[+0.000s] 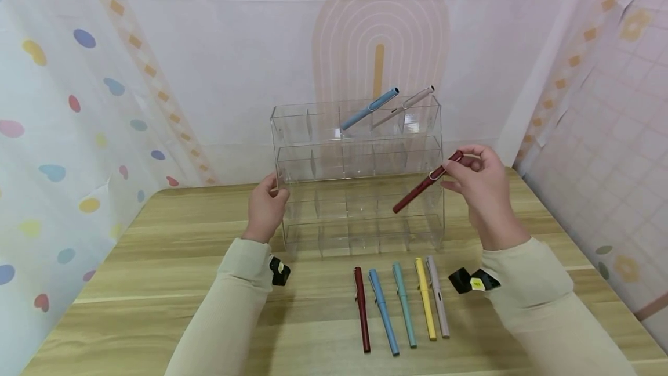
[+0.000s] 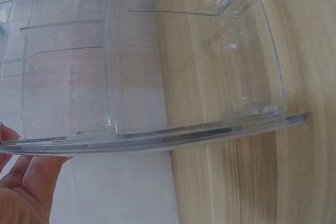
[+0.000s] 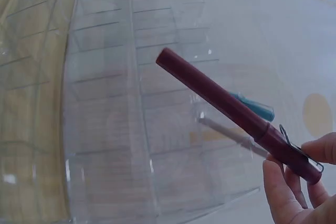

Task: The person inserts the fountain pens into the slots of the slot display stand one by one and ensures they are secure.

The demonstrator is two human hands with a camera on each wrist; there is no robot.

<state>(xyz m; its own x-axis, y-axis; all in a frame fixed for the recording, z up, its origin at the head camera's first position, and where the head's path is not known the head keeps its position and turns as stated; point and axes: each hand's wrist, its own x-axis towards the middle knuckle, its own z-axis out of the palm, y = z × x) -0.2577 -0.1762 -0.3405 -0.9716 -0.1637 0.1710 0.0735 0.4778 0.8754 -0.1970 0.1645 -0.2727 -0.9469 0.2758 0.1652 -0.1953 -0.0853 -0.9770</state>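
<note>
A dark red pen [image 1: 417, 193] with a metal clip is pinched near its clip end by my right hand [image 1: 482, 187]. It slants down to the left, in front of the right part of a clear acrylic display rack [image 1: 360, 219]. My left hand [image 1: 267, 208] grips the rack's left side panel, with fingertips on both faces in the left wrist view [image 2: 29, 187]. On the rack's top tier lean a blue pen [image 1: 369, 109] and a pale greyish pen [image 1: 404, 106], both tilted up to the right.
In front of the rack several pens lie on the wooden table [image 1: 156, 260]: a dark red pen [image 1: 362, 309], a blue one, a teal pen [image 1: 405, 305], a yellow pen [image 1: 425, 300] and a pale lilac pen [image 1: 438, 297]. Patterned curtains [image 1: 235, 45] stand behind and at both sides.
</note>
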